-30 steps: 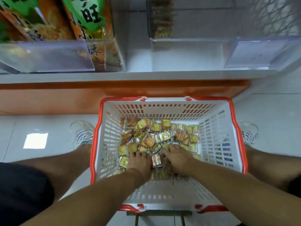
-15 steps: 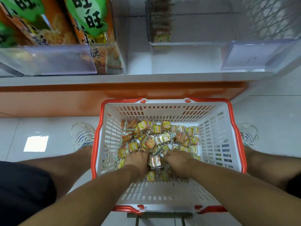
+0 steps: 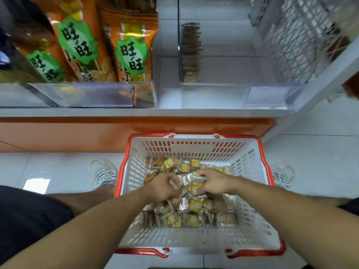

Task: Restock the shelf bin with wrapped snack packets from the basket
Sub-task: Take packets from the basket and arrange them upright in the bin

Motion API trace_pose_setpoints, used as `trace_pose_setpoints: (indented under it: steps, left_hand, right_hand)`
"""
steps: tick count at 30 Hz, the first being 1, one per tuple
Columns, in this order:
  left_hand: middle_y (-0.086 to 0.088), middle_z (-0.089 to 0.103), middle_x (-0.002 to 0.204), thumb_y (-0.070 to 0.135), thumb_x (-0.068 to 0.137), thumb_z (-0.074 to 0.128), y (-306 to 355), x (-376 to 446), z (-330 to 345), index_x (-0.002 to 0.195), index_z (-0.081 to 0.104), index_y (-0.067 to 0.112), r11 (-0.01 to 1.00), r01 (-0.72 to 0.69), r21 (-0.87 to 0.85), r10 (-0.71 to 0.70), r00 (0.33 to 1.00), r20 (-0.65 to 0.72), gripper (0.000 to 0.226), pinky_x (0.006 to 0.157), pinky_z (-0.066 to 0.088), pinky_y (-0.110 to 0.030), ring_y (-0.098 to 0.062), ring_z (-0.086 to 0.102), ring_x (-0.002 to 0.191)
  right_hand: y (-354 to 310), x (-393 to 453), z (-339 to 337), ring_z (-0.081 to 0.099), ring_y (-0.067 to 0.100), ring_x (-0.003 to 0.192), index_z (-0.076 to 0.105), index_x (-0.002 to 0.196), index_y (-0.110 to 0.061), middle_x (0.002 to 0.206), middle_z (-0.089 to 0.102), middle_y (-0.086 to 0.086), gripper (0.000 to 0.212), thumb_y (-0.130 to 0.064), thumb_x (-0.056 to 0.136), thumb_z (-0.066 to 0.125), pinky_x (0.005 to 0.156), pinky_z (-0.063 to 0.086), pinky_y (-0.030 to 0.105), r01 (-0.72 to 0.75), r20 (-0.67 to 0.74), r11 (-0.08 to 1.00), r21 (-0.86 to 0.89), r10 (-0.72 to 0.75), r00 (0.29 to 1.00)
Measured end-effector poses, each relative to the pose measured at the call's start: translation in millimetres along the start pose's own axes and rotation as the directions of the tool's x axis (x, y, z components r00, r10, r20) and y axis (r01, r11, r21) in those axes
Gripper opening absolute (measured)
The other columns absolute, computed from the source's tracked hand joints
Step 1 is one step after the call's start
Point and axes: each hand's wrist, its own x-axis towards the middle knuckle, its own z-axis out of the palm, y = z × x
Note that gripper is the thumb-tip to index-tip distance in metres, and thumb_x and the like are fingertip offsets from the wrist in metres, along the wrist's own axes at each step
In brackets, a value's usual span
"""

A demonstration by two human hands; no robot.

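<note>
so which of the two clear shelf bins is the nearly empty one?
The right clear bin, above the basket: just one thin row of packets along its left wall. The left bin is packed with orange bags.

Glossy white tiled floor (image 3: 64,171) with a bright light reflection (image 3: 37,185) at left; a white shelf (image 3: 136,112) above an orange base panel (image 3: 68,134); wire mesh (image 3: 295,39) at right.

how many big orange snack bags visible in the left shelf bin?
3: left bag, middle bag, right bag, standing side by side. More may be hidden behind or beyond the frame's left edge.
</note>
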Motion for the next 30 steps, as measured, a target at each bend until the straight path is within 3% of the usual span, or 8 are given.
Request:
trace_pose_setpoints:
  steps: [3,7,10,15,19,22,27,30]
  left_hand:
    - [-0.014,0.078,0.099,0.002,0.08,0.08,38,-13,-25,0.113,0.067,0.018,0.977,-0.021,-0.213,0.032,0.998,0.051,0.039,0.053,0.053,-0.025,-0.016,0.07,0.065]
    - [-0.014,0.077,0.094,0.002,0.082,0.073,108,-53,-57,0.109,0.073,0.011,0.89,-0.082,-0.449,0.141,0.985,0.099,0.029,0.074,0.06,-0.042,-0.025,0.071,0.079]
    - [-0.019,0.075,0.089,-0.001,0.08,0.06,158,-97,-72,0.09,0.081,0.012,0.768,-0.127,-0.628,0.262,0.957,0.128,0.026,0.058,0.063,-0.037,-0.026,0.075,0.077]
    - [-0.032,0.065,0.101,0.008,0.094,0.051,203,-156,-88,0.106,0.075,0.004,0.689,-0.252,-0.679,0.353,0.935,0.011,0.027,0.062,0.063,-0.041,-0.038,0.063,0.097]
    - [-0.027,0.067,0.126,0.05,0.089,0.07,213,-175,-92,0.122,0.072,0.01,0.631,-0.307,-0.712,0.394,0.918,-0.046,0.051,0.071,0.064,-0.044,-0.036,0.07,0.111]
    - [-0.019,0.072,0.122,0.031,0.075,0.086,217,-173,-90,0.117,0.075,0.019,0.638,-0.43,-0.639,0.458,0.879,-0.134,0.045,0.069,0.064,-0.037,-0.03,0.072,0.103]
    - [-0.008,0.077,0.11,0.02,0.067,0.088,216,-160,-92,0.113,0.077,0.026,0.678,-0.479,-0.557,0.433,0.873,-0.224,0.048,0.067,0.063,-0.034,-0.02,0.075,0.09]
    - [-0.007,0.077,0.11,0.021,0.073,0.084,216,-155,-92,0.113,0.077,0.025,0.702,-0.468,-0.537,0.427,0.88,-0.208,0.04,0.067,0.062,-0.033,-0.021,0.075,0.093]
  right_hand:
    - [-41,-31,-39,0.061,0.014,0.096,0.049,0.142,-0.022,0.118,0.062,-0.005,0.078,-0.038,0.076,0.087,0.081,0.051,0.029,0.066,0.006,0.996,0.065,-0.066,0.998]
    - [-95,-93,-89,0.07,0.016,0.087,0.059,0.121,-0.014,0.107,0.071,0.004,0.051,-0.018,0.078,0.086,0.075,0.056,0.03,0.225,-0.057,0.955,0.192,-0.218,0.974]
    - [-130,-146,-113,0.064,0.02,0.077,0.062,0.11,-0.01,0.09,0.072,0.01,0.04,-0.018,0.079,0.086,0.075,0.051,0.039,0.379,-0.157,0.906,0.19,-0.353,0.923]
    - [-159,-201,-126,0.065,0.015,0.077,0.056,0.121,-0.03,0.094,0.075,0.006,0.053,-0.031,0.076,0.084,0.07,0.054,0.029,0.59,-0.329,0.773,0.234,-0.508,0.796]
    - [-163,-201,-124,0.07,0.015,0.085,0.059,0.118,-0.011,0.1,0.075,0.009,0.047,-0.012,0.075,0.077,0.071,0.057,0.023,0.623,-0.367,0.583,0.522,-0.506,0.781]
    - [-162,-194,-126,0.07,0.026,0.1,0.064,0.117,-0.006,0.113,0.074,0.016,0.051,-0.013,0.07,0.081,0.087,0.059,0.032,0.609,-0.4,0.539,0.582,-0.462,0.792]
    - [-155,-187,-136,0.074,0.02,0.088,0.057,0.112,-0.005,0.105,0.077,0.013,0.065,-0.016,0.056,0.087,0.073,0.06,0.025,0.614,-0.503,0.521,0.593,-0.356,0.787]
    - [-151,-187,-139,0.074,0.022,0.093,0.063,0.108,-0.003,0.109,0.075,0.018,0.05,-0.017,0.064,0.084,0.078,0.06,0.025,0.565,-0.444,0.548,0.617,-0.351,0.825]
